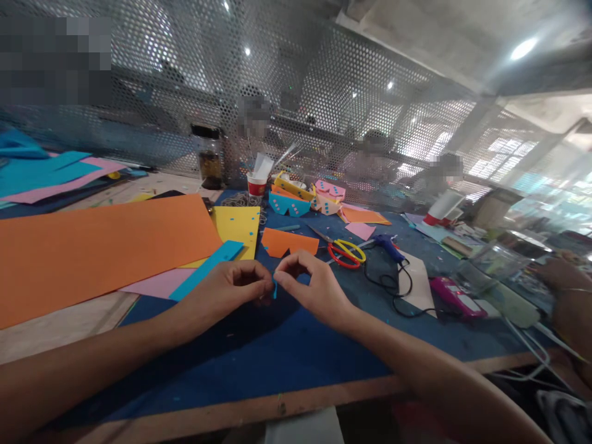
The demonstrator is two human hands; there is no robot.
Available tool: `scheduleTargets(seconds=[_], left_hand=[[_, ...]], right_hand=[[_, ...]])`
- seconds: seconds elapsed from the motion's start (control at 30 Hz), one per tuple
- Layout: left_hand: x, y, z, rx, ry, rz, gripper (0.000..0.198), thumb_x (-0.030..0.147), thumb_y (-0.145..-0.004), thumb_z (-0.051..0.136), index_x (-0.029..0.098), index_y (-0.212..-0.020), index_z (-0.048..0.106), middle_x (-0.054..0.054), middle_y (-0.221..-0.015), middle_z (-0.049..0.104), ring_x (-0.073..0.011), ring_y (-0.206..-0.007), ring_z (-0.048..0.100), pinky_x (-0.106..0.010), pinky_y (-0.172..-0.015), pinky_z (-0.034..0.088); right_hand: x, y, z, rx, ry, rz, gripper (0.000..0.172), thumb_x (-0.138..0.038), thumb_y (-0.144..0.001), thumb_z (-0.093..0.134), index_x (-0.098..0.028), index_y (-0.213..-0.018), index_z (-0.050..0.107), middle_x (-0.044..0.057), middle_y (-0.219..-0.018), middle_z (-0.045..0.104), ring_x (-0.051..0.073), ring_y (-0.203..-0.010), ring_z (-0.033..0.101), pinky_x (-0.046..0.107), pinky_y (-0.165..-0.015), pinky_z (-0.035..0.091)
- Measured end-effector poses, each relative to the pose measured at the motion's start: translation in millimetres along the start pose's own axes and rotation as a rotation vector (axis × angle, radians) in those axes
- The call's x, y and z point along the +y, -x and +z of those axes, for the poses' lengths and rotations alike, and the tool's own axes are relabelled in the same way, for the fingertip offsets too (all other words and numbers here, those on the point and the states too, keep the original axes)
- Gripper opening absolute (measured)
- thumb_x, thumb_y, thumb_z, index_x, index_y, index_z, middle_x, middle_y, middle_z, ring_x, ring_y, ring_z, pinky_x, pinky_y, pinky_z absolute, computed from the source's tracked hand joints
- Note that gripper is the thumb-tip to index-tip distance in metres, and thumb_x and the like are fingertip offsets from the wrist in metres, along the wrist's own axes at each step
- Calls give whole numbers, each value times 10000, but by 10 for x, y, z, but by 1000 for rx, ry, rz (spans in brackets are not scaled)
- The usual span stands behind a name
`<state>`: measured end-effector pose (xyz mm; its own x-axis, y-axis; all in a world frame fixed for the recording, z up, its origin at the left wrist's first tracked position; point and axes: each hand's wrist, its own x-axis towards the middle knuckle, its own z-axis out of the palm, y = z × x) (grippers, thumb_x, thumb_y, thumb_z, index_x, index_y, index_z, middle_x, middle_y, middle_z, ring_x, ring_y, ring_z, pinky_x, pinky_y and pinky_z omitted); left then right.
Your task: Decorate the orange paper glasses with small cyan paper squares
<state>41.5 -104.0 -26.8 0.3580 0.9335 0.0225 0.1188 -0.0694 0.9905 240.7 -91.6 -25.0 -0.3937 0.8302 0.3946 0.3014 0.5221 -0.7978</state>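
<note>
A small strip of blue paper [275, 288] is between my two hands, over the dark blue table mat [277, 351]. My left hand [243, 282] pinches at its left side, fingertips curled. From the other side my right hand [317, 287] meets it with thumb and forefinger pressed together. Just beyond the fingers lies an orange paper cut-out [291, 242] shaped like eyeglasses, its lower edge partly covered by my right hand. A longer blue paper strip [206, 270] lies behind my left hand. Red-and-yellow-handled scissors [346, 253] rest beyond my right hand.
A large orange sheet [102, 246] covers the left, beside a yellow sheet [238, 225]. Decorated paper glasses [290, 203] stand at the back near a paper cup [256, 185] and a jar [211, 157]. Rightward are a blue glue gun [388, 246] with its cord, and another person's arm [571, 302].
</note>
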Motion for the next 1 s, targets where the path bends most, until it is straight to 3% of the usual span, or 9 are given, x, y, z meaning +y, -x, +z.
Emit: scheduleTargets(seconds=[0.23, 0.63, 1.0], left_hand=[[-14, 2, -2, 1, 2, -4, 211, 393, -769, 774, 204, -717, 699, 13, -644, 682, -163, -636, 626, -272, -634, 504], [-14, 4, 3, -34, 27, -31, 113, 289, -759, 762, 201, -717, 707, 20, -655, 676, -149, -646, 611, -253, -638, 481], [-64, -28, -44, -30, 66, -15, 182, 355, -848, 733, 202, -749, 717, 24, -674, 687, -138, -657, 613, -240, -651, 476]], right_hand=[[1, 1, 8, -9, 14, -52, 76, -265, -915, 665, -205, -958, 685, 1, -883, 699, 143, -819, 658, 271, -790, 526], [-24, 4, -1, 4, 4, -60, 30, -223, -908, 664, -201, -918, 683, -7, -858, 683, 133, -794, 647, 262, -770, 521], [-6, 16, -2, 11, 32, -169, 16, -198, -907, 687, -200, -913, 702, -1, -871, 685, 134, -819, 648, 254, -772, 511]])
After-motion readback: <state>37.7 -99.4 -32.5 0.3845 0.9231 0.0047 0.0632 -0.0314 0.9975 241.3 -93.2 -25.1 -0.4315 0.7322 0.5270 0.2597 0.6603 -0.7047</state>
